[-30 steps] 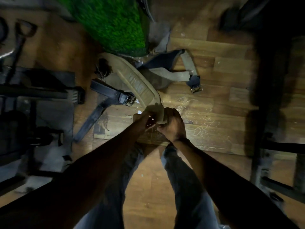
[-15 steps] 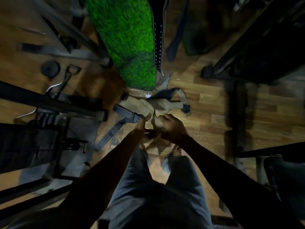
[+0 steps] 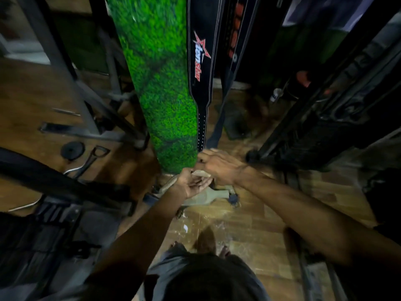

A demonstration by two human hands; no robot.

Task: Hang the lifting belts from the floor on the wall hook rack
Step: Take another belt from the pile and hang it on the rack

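Head view: left hand (image 3: 192, 184), palm up, and right hand (image 3: 219, 166), knuckles up, are together gripping one end of a khaki padded fabric lifting belt (image 3: 200, 173); its remainder is trailing onto the wooden plank floor (image 3: 260, 216). A black leather belt (image 3: 200, 68) is hanging beside a green turf-covered pillar (image 3: 160, 83).

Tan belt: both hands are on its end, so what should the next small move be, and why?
Probably keep raising it toward the rack. The left hand and right hand pinch the tan belt low, beside the hanging black belt; its tail still trails to the floor. No hook is visible.
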